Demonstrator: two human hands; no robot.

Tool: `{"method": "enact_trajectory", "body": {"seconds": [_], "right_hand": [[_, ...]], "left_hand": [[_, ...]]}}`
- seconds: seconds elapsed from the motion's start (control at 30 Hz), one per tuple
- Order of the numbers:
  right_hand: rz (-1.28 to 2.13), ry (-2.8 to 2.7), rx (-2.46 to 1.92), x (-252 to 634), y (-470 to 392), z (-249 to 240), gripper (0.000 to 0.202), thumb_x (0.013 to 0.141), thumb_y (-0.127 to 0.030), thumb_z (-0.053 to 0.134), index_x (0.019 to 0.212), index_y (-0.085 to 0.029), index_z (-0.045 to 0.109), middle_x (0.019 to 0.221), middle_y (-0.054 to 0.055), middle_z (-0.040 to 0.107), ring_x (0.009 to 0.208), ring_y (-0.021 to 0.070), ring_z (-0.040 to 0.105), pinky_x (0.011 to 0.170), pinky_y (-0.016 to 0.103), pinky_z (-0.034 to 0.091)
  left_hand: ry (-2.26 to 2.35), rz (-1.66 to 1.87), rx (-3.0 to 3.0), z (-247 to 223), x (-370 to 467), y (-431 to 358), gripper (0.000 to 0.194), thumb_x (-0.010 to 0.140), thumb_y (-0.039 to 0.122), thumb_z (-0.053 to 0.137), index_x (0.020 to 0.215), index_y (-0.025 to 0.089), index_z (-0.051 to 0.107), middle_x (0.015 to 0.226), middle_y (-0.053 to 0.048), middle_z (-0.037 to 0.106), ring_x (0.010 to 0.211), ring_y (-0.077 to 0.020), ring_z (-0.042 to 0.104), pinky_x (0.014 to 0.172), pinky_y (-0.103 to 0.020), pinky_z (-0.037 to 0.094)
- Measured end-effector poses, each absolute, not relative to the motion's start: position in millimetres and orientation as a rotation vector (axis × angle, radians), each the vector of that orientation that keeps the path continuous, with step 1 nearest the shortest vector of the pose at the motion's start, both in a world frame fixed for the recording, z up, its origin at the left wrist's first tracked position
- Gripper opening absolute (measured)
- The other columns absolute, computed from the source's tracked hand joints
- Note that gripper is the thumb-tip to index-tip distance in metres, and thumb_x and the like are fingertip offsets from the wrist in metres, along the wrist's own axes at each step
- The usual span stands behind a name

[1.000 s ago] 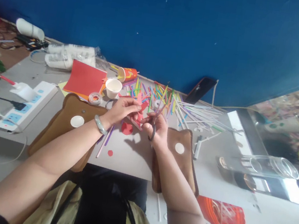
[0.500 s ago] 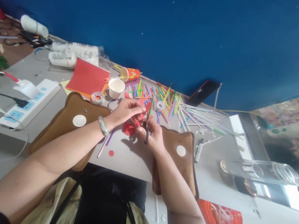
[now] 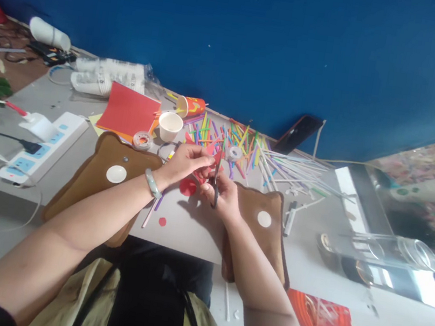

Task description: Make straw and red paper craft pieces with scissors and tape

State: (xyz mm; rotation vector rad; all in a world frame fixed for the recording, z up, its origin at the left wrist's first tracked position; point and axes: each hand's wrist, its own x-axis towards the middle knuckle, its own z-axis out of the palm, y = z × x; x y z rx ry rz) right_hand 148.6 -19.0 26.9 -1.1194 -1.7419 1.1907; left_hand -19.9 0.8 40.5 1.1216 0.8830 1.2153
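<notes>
Over the middle of the table, my left hand (image 3: pixel 185 163) pinches a piece of red paper (image 3: pixel 217 157) between thumb and fingers. My right hand (image 3: pixel 224 194) is closed round a pair of scissors (image 3: pixel 217 176), its blades pointing away from me beside the red paper. Below the hands, a red paper circle (image 3: pixel 188 186) rests on the tabletop. A smaller red scrap (image 3: pixel 162 222) lies closer to the table's front edge. My fingers partly hide the red paper, so its full outline cannot be made out.
Many coloured straws (image 3: pixel 244 150) spread along the wall. A white paper cup (image 3: pixel 169 126), a tape roll (image 3: pixel 143 140) and red paper sheets (image 3: pixel 129 111) are at left. Brown pads (image 3: pixel 259 240) lie under my forearms. A power strip (image 3: pixel 43 148) sits far left, a clear jar (image 3: pixel 396 251) right.
Both hands stay nearly in place over the table, with the red paper and scissors shifted very slightly. The whole view has moved a little.
</notes>
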Motion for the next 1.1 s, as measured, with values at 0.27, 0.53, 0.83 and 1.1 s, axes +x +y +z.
{"method": "enact_trajectory", "body": {"seconds": [0.27,0.53,0.83,1.1], "right_hand": [[1.219,-1.707,-1.118,148.2,-19.8,24.9,0.045,0.074,-0.060,0.072,0.089,-0.020,0.061,0.058,-0.003,0.059,0.047,0.0110,0.049,0.048,0.025,0.041],[1.252,-1.692,-1.098,148.5,-19.6,27.4,0.044,0.073,-0.057,0.075,0.089,-0.018,0.061,0.057,-0.003,0.058,0.046,0.0099,0.049,0.047,0.024,0.040],[1.256,-1.692,-1.097,147.8,-19.8,27.7,0.045,0.072,-0.058,0.075,0.089,-0.019,0.060,0.057,-0.004,0.056,0.044,0.0092,0.047,0.046,0.024,0.039],[1.244,-1.719,-1.111,148.7,-19.7,28.5,0.049,0.071,-0.063,0.073,0.086,-0.018,0.059,0.055,-0.005,0.054,0.043,0.0085,0.047,0.044,0.022,0.038]], "left_hand": [[0.880,1.215,1.117,43.9,-20.2,-0.7,0.019,0.079,0.028,0.066,0.067,0.014,0.063,0.058,0.000,0.063,0.053,-0.0093,0.059,0.056,-0.021,0.050],[0.872,1.221,1.120,46.3,-20.8,-1.0,0.018,0.079,0.026,0.066,0.067,0.014,0.063,0.058,0.000,0.062,0.053,-0.0095,0.059,0.055,-0.021,0.050],[0.859,1.219,1.118,44.0,-21.2,-0.3,0.018,0.080,0.027,0.066,0.068,0.014,0.063,0.058,-0.001,0.062,0.054,-0.0096,0.059,0.055,-0.021,0.050],[0.847,1.193,1.122,46.4,-24.7,0.7,0.016,0.078,0.027,0.066,0.070,0.013,0.061,0.059,-0.001,0.062,0.053,-0.0101,0.060,0.052,-0.020,0.049]]}}
